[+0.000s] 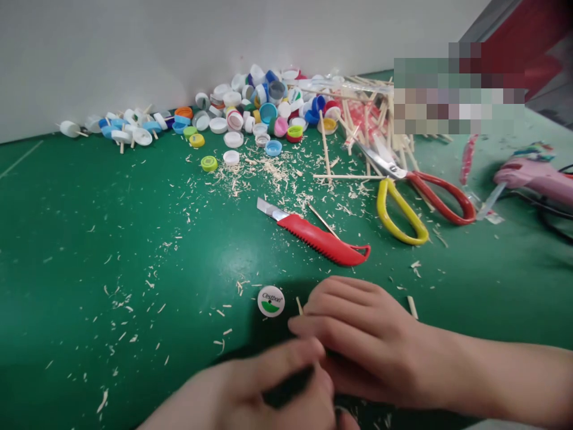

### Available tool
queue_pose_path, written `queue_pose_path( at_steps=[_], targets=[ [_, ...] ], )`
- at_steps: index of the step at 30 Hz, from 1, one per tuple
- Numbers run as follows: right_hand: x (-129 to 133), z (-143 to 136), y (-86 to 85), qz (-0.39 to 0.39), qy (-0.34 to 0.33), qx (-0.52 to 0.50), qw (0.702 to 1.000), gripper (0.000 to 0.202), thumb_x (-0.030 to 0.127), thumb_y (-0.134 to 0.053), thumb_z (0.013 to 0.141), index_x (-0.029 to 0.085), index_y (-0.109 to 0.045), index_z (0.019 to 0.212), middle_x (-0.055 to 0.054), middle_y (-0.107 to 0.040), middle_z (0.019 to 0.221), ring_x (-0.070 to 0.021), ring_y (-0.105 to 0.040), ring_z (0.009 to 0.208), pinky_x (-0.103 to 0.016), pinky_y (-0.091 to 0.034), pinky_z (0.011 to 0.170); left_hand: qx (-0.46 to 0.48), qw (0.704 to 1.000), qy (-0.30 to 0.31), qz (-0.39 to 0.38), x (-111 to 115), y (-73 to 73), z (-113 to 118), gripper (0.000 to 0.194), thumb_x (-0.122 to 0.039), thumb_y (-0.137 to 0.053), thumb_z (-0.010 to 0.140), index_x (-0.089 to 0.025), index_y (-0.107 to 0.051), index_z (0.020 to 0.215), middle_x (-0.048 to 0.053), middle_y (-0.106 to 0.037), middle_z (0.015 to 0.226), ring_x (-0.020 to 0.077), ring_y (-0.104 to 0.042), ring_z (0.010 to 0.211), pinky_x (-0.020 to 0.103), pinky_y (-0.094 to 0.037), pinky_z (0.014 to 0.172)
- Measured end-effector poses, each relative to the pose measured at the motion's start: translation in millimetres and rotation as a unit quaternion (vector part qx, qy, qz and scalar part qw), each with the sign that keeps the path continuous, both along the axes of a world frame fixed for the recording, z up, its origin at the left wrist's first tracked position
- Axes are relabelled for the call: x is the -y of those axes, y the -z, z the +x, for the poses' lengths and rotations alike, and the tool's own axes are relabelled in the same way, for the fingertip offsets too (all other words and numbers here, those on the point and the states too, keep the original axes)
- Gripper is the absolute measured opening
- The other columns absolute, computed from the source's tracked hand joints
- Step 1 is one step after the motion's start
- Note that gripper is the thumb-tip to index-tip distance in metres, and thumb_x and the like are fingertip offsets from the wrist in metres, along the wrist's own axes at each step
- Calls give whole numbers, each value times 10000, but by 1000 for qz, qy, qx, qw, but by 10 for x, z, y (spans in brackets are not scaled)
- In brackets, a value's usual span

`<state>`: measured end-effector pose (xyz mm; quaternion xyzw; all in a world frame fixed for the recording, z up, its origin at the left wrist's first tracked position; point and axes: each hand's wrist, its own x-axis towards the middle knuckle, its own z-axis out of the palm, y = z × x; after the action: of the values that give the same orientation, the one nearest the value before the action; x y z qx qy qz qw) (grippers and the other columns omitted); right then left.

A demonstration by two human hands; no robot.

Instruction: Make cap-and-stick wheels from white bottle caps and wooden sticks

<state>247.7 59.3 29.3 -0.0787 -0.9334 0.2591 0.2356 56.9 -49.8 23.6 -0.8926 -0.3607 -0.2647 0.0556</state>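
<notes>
My right hand (362, 334) is closed around a thin wooden stick (299, 306), whose pale tip pokes out past the fingers. Against it, at the bottom centre, is my left hand (273, 388), slightly blurred, its fingers bent and pressed together; whatever they pinch is too hidden to name. Just left of the stick's tip lies a white bottle cap (271, 301) with green print and a small dark spot in its middle. Beyond my hands rests a red utility knife (322, 239) with its blade out, a thin stick (324, 221) beside it.
Many coloured caps (268, 113) are heaped along the wall. Scissors (403, 179) with yellow and red handles lie open at right, near wooden sticks (380, 119). A pink glue gun (532, 179) is at the far right. Shavings (268, 173) litter the green table (89, 269).
</notes>
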Motion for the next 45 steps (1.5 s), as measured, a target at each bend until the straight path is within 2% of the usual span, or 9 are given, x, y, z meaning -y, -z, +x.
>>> queue_pose_path(
  at_steps=[4,6,9,15,18,24,29,36,45],
  targets=[
    [-65,-7,-28,-11,26,-2,1000,202,224,-531,979,124,-631,1123,-75,-685,897,-165,-604,828,-300,-508,733,77,990,-109,35,-202,-21,-231,216,-250,-676,892,-212,-601,1090,34,-563,1058,182,-550,1076,393,-461,1209],
    [-78,-12,-52,-20,16,4,1000,222,164,-484,975,129,-625,1142,-76,-694,903,-160,-613,834,-297,-522,750,44,986,-158,-5,-258,-9,-289,341,-277,-669,907,-135,-568,1200,82,-538,1134,218,-533,1147,418,-478,1174],
    [-76,-12,-77,-37,18,12,999,261,102,-454,982,131,-580,1209,-55,-699,899,-131,-609,822,-264,-524,772,-28,980,-184,-76,-284,16,-307,315,-261,-582,961,-94,-546,1225,115,-537,1150,253,-501,1175,456,-502,1125],
    [-49,-23,-45,-61,30,17,998,62,150,-532,998,158,-585,1029,-16,-641,814,-105,-535,739,-221,-473,687,-17,973,-183,-143,-286,55,-305,204,-186,-534,983,-147,-558,1182,90,-562,1085,249,-472,1117,513,-518,1084],
    [-51,-45,-29,-65,24,23,997,67,136,-541,991,150,-605,983,-22,-643,809,-107,-521,738,-228,-466,688,-7,974,-175,-144,-282,51,-304,189,-178,-543,985,-151,-564,1172,89,-574,1092,240,-474,1110,502,-516,1089],
    [-65,-48,-36,-85,16,18,996,85,133,-545,991,145,-627,975,-33,-665,829,-111,-549,774,-241,-484,722,6,978,-161,-133,-286,26,-307,189,-166,-551,989,-141,-579,1174,96,-620,1126,239,-518,1152,492,-523,1086],
    [-85,-27,-60,-152,15,13,988,73,137,-540,993,165,-609,992,-18,-642,836,-87,-564,773,-203,-483,704,26,979,-140,-144,-295,6,-326,200,-157,-577,985,-128,-573,1183,83,-680,1121,214,-576,1159,430,-540,1069],
    [-84,-27,-94,-185,20,9,982,102,94,-531,978,159,-610,986,-10,-636,828,-70,-572,762,-178,-484,713,13,985,-132,-109,-262,-15,-303,226,-79,-589,947,-74,-606,1173,70,-688,983,219,-585,998,378,-578,901],
    [-94,-24,-155,-300,46,57,951,83,169,-569,978,173,-650,965,-8,-683,885,-54,-622,748,-153,-492,652,8,987,-125,-103,-275,-24,-320,207,-149,-586,974,-96,-595,1173,84,-683,1010,217,-593,1040,345,-591,891]
  ],
)
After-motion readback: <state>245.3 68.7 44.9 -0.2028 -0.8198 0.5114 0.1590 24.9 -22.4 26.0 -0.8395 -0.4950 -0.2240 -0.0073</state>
